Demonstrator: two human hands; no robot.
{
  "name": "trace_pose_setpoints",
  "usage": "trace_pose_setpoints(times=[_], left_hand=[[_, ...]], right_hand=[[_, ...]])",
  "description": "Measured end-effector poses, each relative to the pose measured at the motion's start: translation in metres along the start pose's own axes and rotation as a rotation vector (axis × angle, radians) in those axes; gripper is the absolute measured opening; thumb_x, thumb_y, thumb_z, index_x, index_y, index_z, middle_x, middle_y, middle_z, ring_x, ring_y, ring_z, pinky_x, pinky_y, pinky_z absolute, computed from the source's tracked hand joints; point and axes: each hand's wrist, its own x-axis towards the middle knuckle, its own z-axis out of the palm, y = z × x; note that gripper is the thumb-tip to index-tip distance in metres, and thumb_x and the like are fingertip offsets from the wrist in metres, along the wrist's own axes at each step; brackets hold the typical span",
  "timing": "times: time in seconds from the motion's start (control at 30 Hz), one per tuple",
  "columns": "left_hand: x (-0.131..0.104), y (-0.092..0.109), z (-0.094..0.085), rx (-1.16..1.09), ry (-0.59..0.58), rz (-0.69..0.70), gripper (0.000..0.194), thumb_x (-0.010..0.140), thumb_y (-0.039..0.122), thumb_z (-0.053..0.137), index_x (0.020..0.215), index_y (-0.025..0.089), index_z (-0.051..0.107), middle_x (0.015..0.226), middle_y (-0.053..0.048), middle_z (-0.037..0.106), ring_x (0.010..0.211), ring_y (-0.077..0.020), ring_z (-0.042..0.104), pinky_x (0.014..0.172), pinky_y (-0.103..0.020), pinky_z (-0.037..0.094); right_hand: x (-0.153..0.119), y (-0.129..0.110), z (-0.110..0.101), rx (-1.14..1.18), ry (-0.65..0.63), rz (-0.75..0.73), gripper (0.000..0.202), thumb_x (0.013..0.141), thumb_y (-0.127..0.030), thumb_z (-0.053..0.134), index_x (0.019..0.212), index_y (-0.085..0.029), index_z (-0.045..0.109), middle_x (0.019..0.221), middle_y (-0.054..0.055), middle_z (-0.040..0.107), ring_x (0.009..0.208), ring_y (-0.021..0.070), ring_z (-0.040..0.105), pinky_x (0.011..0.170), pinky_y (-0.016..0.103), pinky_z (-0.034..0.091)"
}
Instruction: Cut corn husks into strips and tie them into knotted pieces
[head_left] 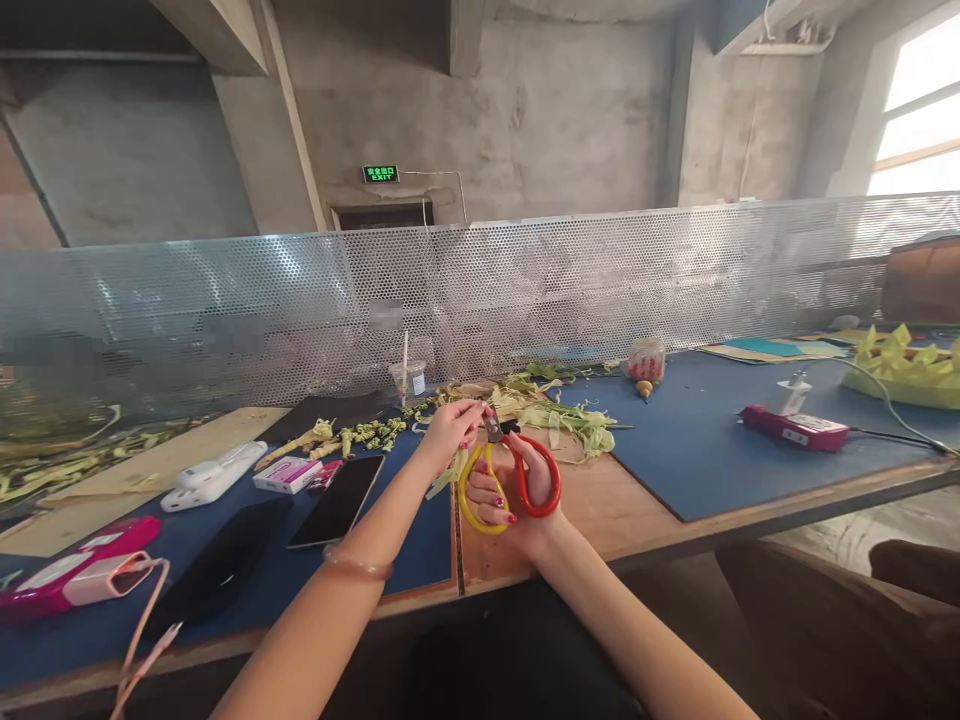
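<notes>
My right hand [534,485] is wrapped round a pair of scissors [551,478] with one red and one yellow handle loop, its fingers through both loops. The short metal blades point up and away from me, close to the fingertips of my left hand [452,432]. That hand is pinched closed; whatever lies between its fingers is too small to make out. Just beyond both hands spreads a pile of pale green husk-like leaves and strips [581,425]. To the left of it lie small twisted green pieces [375,435] and a few yellowish rolled ones [304,440].
Left on the blue-topped table are a phone [337,502], a small box [287,475], a white power strip [214,478] and a black object [217,570]. A plastic cup [409,382] and a jar [646,360] stand near the perforated metal screen [525,290]. Rightward lies a magenta power strip [795,428].
</notes>
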Motion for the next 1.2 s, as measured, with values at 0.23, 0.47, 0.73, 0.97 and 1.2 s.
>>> trace_pose_setpoints(times=[0.23,0.47,0.73,0.97,1.2], left_hand=[[0.0003,-0.0005,-0.0009,0.015,-0.007,0.002,0.026,0.076,0.039,0.057,0.080,0.013,0.060,0.051,0.007,0.035,0.034,-0.0010,0.026,0.037,-0.019,0.018],[-0.0015,0.0026,0.0010,0.049,0.006,-0.016,0.027,0.076,0.039,0.056,0.079,0.013,0.060,0.051,0.007,0.034,0.035,-0.0018,0.026,0.037,-0.019,0.017],[-0.0050,0.0045,0.0029,0.056,-0.032,0.005,0.027,0.078,0.039,0.053,0.079,0.014,0.059,0.051,0.007,0.035,0.035,-0.0014,0.026,0.038,-0.019,0.016],[-0.0023,0.0038,0.0000,0.034,0.016,0.027,0.028,0.076,0.040,0.057,0.080,0.013,0.061,0.048,0.008,0.032,0.034,-0.0016,0.026,0.037,-0.019,0.017],[0.0015,-0.0021,-0.0059,-0.019,0.095,0.058,0.031,0.074,0.042,0.057,0.085,0.013,0.061,0.056,0.004,0.044,0.035,-0.0009,0.029,0.036,-0.018,0.019]], right_hand=[[-0.0001,-0.0010,0.0010,0.029,-0.004,0.003,0.051,0.080,-0.062,0.033,0.061,-0.015,0.042,0.049,-0.005,0.030,0.038,0.0037,0.017,0.028,0.012,0.019],[-0.0003,-0.0003,0.0022,-0.007,0.016,-0.021,0.049,0.080,-0.061,0.035,0.063,-0.015,0.042,0.051,-0.004,0.031,0.040,0.0051,0.022,0.031,0.014,0.023],[-0.0011,-0.0004,0.0042,-0.002,0.025,-0.046,0.047,0.080,-0.060,0.034,0.066,-0.016,0.041,0.053,-0.004,0.030,0.042,0.0061,0.022,0.033,0.015,0.024],[0.0008,-0.0026,-0.0011,0.029,0.028,-0.066,0.047,0.079,-0.061,0.036,0.065,-0.016,0.041,0.052,-0.005,0.030,0.041,0.0053,0.021,0.032,0.014,0.024],[0.0001,-0.0046,-0.0013,0.122,0.094,-0.117,0.038,0.080,-0.052,0.039,0.068,-0.016,0.041,0.056,-0.003,0.032,0.042,0.0058,0.026,0.033,0.015,0.027]])
